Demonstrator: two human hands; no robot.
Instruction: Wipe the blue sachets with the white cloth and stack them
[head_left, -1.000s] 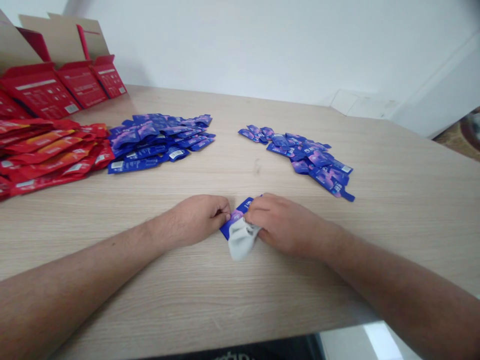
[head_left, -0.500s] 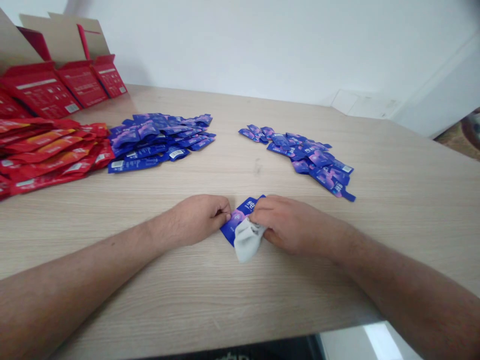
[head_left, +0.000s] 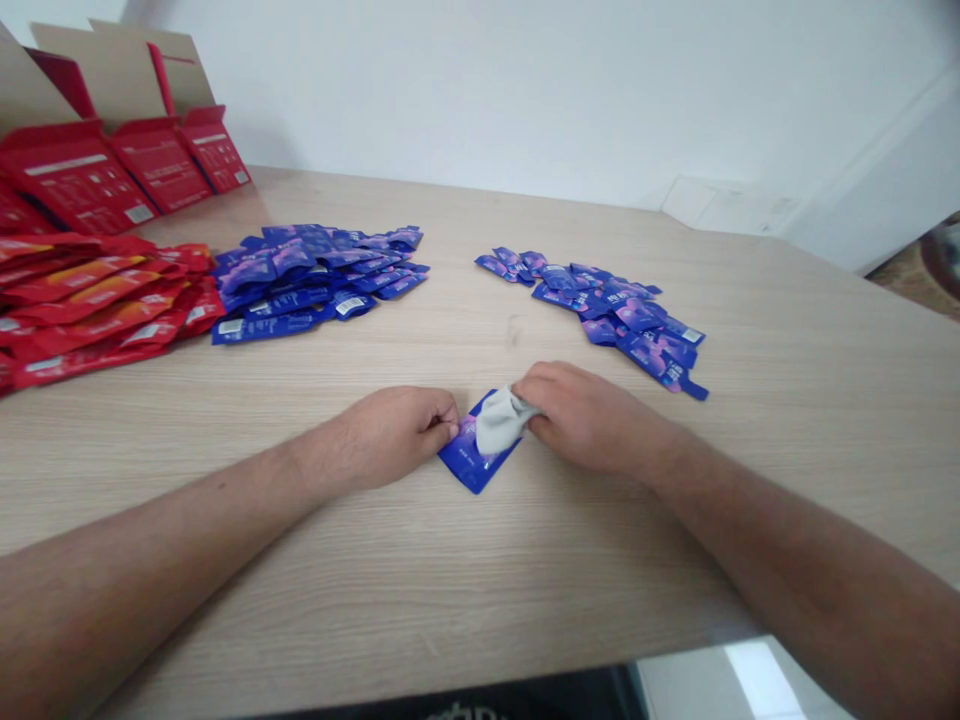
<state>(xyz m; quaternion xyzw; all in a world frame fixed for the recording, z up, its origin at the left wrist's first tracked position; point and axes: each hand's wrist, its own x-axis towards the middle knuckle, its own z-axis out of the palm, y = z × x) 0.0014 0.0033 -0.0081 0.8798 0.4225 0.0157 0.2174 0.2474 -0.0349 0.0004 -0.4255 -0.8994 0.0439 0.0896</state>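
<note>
1. The left hand (head_left: 397, 435) lies on the table with its fingers curled together, the fingertips pressing on the left edge of a glossy blue foil sachet (head_left: 471, 462).
2. That sachet lies flat and diagonal on the tabletop, between both hands, nearest the person.
3. A crumpled pale grey cloth (head_left: 501, 422) lies across the sachet's upper part, its right end at the right hand (head_left: 592, 420).
4. The right hand's fingers (head_left: 544, 392) are together and curled over that end; whether they clamp it firmly, I cannot tell.
5. The light oak-grain wooden tabletop (head_left: 787, 480) runs beneath everything.
6. Farther off, two loose heaps of blue foil sachets (head_left: 315, 275) (head_left: 600, 310) lie well apart, to the left and right.
7. Beyond the left heap lies a pile of red foil packets (head_left: 97, 300).
8. Behind those stand open red cardboard boxes (head_left: 82, 165), against a plain white wall (head_left: 525, 100).
</note>
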